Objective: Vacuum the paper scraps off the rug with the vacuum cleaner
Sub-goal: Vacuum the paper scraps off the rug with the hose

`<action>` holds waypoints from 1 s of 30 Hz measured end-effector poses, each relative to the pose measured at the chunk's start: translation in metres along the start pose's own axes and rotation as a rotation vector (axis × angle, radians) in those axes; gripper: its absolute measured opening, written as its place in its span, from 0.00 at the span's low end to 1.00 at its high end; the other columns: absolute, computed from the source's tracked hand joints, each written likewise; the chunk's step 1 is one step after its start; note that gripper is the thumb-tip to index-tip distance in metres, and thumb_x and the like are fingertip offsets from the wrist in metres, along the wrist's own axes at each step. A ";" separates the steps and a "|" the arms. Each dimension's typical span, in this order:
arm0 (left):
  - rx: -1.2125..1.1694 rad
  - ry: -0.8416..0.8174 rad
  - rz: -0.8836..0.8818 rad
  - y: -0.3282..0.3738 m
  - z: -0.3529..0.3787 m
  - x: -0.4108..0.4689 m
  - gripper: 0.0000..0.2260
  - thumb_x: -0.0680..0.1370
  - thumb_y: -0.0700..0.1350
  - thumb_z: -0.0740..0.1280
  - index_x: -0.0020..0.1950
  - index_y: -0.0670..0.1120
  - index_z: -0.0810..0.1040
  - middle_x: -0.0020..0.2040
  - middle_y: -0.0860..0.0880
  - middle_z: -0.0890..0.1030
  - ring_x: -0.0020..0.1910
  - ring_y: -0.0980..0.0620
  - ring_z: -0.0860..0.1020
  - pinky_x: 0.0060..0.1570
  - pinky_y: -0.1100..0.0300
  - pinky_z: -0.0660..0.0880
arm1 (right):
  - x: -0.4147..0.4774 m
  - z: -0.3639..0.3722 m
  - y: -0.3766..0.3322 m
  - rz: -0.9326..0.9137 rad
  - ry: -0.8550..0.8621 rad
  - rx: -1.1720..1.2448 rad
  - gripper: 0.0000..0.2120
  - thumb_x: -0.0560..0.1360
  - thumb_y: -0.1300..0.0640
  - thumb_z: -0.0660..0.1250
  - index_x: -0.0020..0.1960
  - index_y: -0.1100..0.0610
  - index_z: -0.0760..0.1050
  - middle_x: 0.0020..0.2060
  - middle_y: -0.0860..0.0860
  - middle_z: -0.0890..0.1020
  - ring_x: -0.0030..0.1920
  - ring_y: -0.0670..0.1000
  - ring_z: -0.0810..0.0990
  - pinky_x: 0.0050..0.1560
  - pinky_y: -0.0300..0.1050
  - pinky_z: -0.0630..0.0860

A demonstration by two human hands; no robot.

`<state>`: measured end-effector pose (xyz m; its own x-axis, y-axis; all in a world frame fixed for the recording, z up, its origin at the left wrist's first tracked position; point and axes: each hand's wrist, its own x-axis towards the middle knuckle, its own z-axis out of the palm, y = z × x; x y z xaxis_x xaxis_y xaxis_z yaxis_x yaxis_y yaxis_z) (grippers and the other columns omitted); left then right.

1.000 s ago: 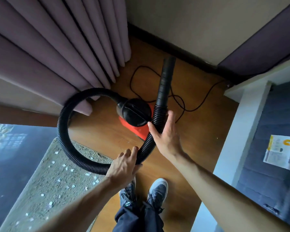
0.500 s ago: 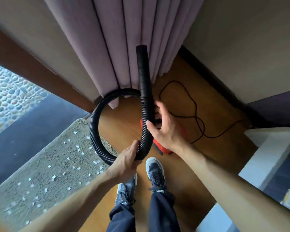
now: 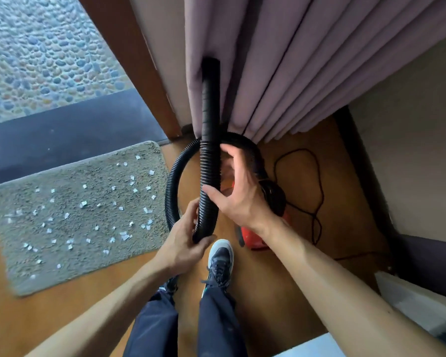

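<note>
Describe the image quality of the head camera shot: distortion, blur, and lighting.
Head view: strong wide-angle distortion, so the curtain folds and door frame fan outward; the paper scraps on the rug look slightly smeared and soft, as does the frame's lower right corner; soft daylight, with no hard shadows or glare on the black hose.

This is a room in a home. Pleated mauve curtains [image 3: 281, 68] hang to a wooden floor [image 3: 281, 292] at the top of the frame, beside a doorway at upper left onto pebble paving [image 3: 41, 47]. A shaggy rug [image 3: 83, 215] lies at left, and a small red vacuum cleaner [image 3: 252, 235] stands at centre with its cord [image 3: 317, 191] trailing.
</note>
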<state>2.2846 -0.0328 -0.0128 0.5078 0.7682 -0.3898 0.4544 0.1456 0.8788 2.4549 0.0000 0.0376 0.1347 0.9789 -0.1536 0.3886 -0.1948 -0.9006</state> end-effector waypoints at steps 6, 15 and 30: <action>-0.287 0.117 -0.165 0.002 0.012 -0.008 0.28 0.70 0.52 0.72 0.63 0.72 0.64 0.48 0.47 0.81 0.48 0.41 0.81 0.52 0.43 0.80 | 0.015 0.008 0.003 -0.103 -0.219 -0.095 0.34 0.71 0.59 0.73 0.74 0.58 0.63 0.65 0.52 0.77 0.61 0.49 0.77 0.64 0.36 0.71; -0.528 0.312 -0.338 -0.020 0.012 -0.026 0.33 0.75 0.34 0.71 0.73 0.55 0.60 0.49 0.44 0.81 0.46 0.55 0.82 0.45 0.65 0.79 | 0.034 0.070 0.011 -0.152 -0.495 -0.141 0.36 0.70 0.59 0.74 0.74 0.55 0.62 0.62 0.46 0.74 0.58 0.42 0.73 0.59 0.33 0.69; -0.632 0.348 -0.265 -0.055 -0.021 -0.063 0.44 0.73 0.38 0.71 0.74 0.72 0.51 0.57 0.35 0.79 0.44 0.45 0.78 0.55 0.42 0.79 | 0.053 0.139 0.031 0.493 -0.817 0.128 0.26 0.77 0.61 0.69 0.70 0.44 0.65 0.53 0.57 0.78 0.46 0.46 0.81 0.37 0.48 0.82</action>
<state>2.2120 -0.0759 -0.0302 0.1330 0.7948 -0.5921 -0.0292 0.6003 0.7993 2.3470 0.0549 -0.0547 -0.4392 0.5389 -0.7188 0.3497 -0.6345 -0.6893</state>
